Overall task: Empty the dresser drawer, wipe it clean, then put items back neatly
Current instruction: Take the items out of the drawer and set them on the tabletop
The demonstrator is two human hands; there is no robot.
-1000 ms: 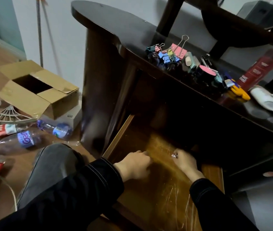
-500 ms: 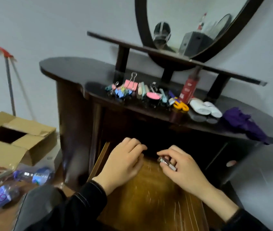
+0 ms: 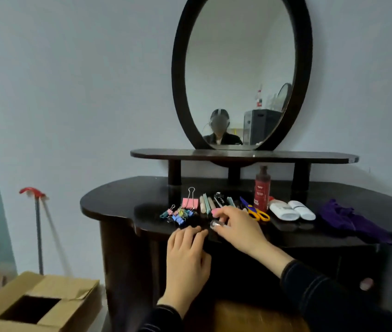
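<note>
My right hand (image 3: 237,230) pinches a small silvery metal item (image 3: 215,224) just above the dark dresser top (image 3: 118,202), close to its front edge. My left hand (image 3: 186,256) hovers at that front edge with its fingers bent and nothing in it. On the top lie colourful binder clips (image 3: 180,213), several narrow pastel items (image 3: 206,204), yellow-handled scissors (image 3: 257,213), a red bottle (image 3: 262,189), two white containers (image 3: 292,210) and a purple cloth (image 3: 350,220). The open drawer's wooden bottom (image 3: 257,317) shows at the lower edge, blurred.
An oval mirror (image 3: 240,73) stands on a raised shelf (image 3: 243,155) behind the items. An open cardboard box (image 3: 41,305) sits on the floor to the left. A red-headed mop handle (image 3: 37,226) leans on the wall. A round drawer knob (image 3: 366,283) shows lower right.
Both hands rose out of the drawer to the dresser top, the right one carrying the small metal item. The view tilted up from the drawer to the mirror.
</note>
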